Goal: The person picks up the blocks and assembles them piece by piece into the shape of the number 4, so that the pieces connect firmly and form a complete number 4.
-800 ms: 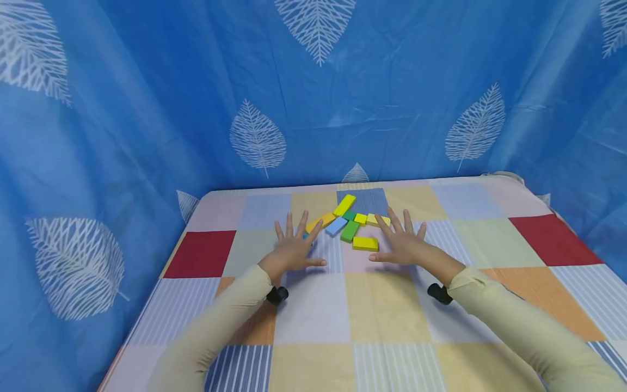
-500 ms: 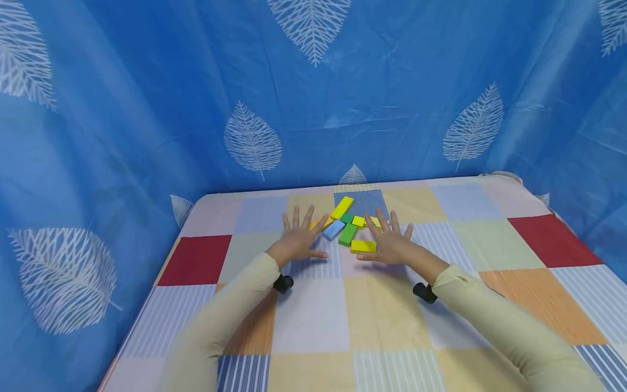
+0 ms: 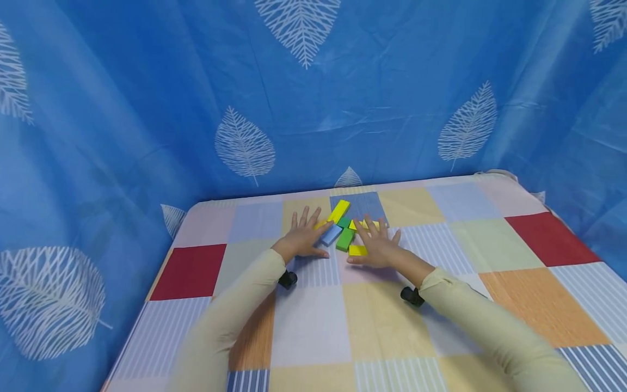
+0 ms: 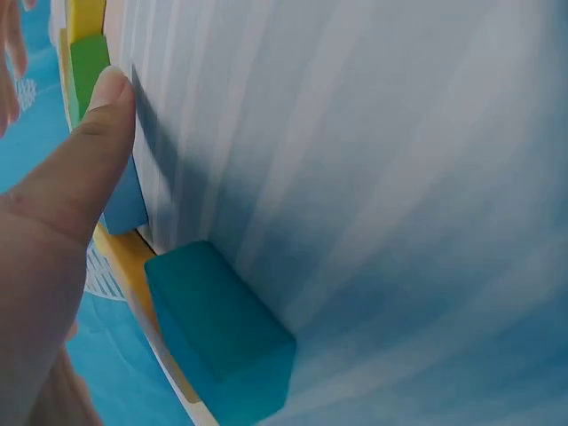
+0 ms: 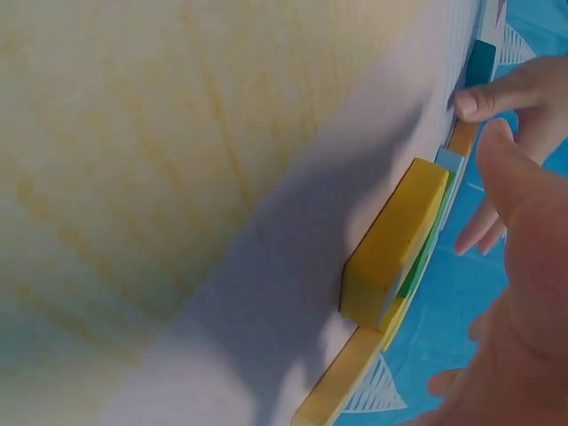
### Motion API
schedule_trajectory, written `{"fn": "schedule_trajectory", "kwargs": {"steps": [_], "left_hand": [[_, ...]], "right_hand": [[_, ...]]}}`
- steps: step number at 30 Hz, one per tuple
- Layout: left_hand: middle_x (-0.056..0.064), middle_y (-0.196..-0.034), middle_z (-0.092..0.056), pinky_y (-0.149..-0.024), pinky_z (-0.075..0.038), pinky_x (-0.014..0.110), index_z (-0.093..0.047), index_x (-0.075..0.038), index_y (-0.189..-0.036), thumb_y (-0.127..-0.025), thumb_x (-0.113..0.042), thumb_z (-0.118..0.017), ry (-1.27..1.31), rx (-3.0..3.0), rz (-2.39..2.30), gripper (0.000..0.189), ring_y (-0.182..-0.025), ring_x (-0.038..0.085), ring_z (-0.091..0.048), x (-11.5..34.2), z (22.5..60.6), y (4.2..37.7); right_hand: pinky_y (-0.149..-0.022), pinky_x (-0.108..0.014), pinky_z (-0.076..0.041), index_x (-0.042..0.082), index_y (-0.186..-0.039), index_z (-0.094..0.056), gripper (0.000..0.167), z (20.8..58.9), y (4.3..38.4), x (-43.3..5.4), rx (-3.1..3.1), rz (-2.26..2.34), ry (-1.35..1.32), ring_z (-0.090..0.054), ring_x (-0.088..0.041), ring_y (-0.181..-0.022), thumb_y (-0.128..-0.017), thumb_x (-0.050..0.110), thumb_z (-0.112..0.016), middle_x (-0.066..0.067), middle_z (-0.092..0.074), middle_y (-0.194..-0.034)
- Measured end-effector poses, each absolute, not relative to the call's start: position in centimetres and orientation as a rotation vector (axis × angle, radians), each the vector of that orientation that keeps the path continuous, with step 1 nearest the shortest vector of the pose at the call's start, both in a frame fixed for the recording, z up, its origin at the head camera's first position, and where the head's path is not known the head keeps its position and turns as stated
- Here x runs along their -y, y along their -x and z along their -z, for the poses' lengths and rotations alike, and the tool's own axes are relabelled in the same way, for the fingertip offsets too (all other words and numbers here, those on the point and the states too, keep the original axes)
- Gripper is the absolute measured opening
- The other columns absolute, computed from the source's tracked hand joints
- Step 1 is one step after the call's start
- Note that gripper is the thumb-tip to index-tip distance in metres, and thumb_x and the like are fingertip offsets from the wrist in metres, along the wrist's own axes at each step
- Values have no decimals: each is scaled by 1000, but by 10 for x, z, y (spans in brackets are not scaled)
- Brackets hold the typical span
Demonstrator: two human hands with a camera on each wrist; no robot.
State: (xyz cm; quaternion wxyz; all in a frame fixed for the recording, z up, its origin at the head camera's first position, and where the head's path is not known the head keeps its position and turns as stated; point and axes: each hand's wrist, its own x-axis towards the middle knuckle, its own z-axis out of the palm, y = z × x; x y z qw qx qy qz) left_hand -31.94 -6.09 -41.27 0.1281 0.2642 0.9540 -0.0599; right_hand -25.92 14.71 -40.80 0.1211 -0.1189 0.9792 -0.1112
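- Both grips are wide, fingers well apart.
- Left hand (image 3: 302, 239) is near the blue block (image 3: 331, 234).
- Right hand (image 3: 379, 250) is near the front yellow block (image 5: 399, 235); touching, I cannot tell.

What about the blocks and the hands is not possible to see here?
Head view: right end of the nearest yellow rectangular block, covered by the right hand.
Head view: much of the orange rectangular block, behind the left hand.
Head view: the teal rectangular block, apparently behind the left hand.
Right wrist view: part of the right hand, cut off by the right edge.
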Motion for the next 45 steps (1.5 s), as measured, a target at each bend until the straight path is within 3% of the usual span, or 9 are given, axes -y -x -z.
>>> {"fn": "schedule_trajectory", "kwargs": {"steps": [6,14,26,35,45], "left_hand": [[10,-154,9,-109,2,60,-15,-36,-145,-73,-69,-52,-801,-2767,171,88,-138,39,15,63,419,324],[11,-154,2,-111,-3,56,-21,-33,-145,-77,-65,-52,-845,-2766,214,81,-139,40,9,67,421,313],[11,-154,-2,-113,-3,51,-26,-28,-144,-78,-61,-56,-825,-2759,174,80,-139,38,11,68,415,306],[11,-153,-10,-114,-9,48,-29,-20,-144,-82,-56,-55,-829,-2788,160,76,-140,37,5,72,413,292],[8,-144,-36,-113,-14,48,-36,-11,-138,-83,-52,-56,-876,-2854,94,70,-140,35,-9,78,415,274]], "right_hand": [[-94,-77,-9,16,-148,-6,95,413,259,-135,-2855,309,366,2,-48,-136,-79,62,-54,-16,0,-153],[-94,-76,-5,19,-148,-9,87,428,262,-120,-2840,305,380,-2,-47,-137,-83,60,-51,-12,-8,-154],[-96,-76,-5,5,-143,-26,82,432,271,-116,-2873,304,289,1,-45,-137,-85,57,-51,-14,-8,-153],[-95,-76,-8,4,-140,-33,72,426,274,-118,-2899,281,302,-2,-46,-137,-87,48,-53,-17,-11,-151],[-101,-70,-11,4,-137,-36,69,421,268,-121,-2917,311,444,-6,-48,-136,-84,41,-60,-20,-21,-147]]}}
